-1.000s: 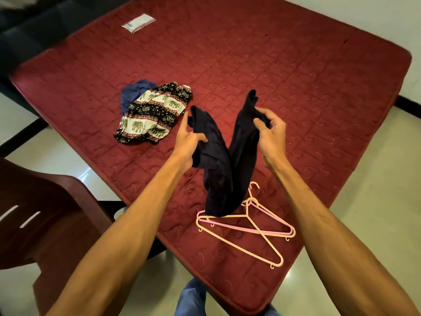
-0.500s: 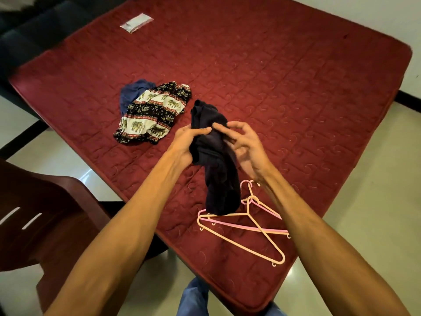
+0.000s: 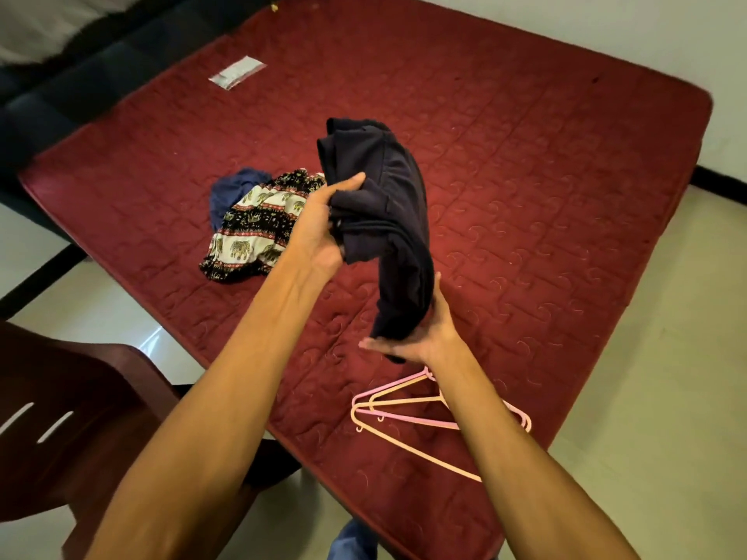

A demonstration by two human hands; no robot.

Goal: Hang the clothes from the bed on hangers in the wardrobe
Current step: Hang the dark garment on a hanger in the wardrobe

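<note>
A dark navy garment (image 3: 388, 220) hangs bunched above the red bed (image 3: 545, 187). My left hand (image 3: 323, 224) grips its upper part, thumb over the fabric. My right hand (image 3: 416, 337) holds the lower end from below, palm up, with fingers partly hidden by the cloth. An elephant-print garment (image 3: 254, 228) lies on the bed to the left, on top of a blue piece of clothing (image 3: 230, 187). A pink hanger (image 3: 412, 418) and a peach hanger (image 3: 420, 450) lie together near the bed's front edge, just below my right wrist.
A dark wooden chair (image 3: 81, 418) stands at the lower left beside the bed. A small clear packet (image 3: 236, 72) lies at the bed's far left. Pale tiled floor (image 3: 667, 377) runs along the right; a dark sofa sits beyond the bed's left edge.
My left hand has lifted the navy garment higher. My right hand has slid down from its top to its lower end. The camera has moved closer.
</note>
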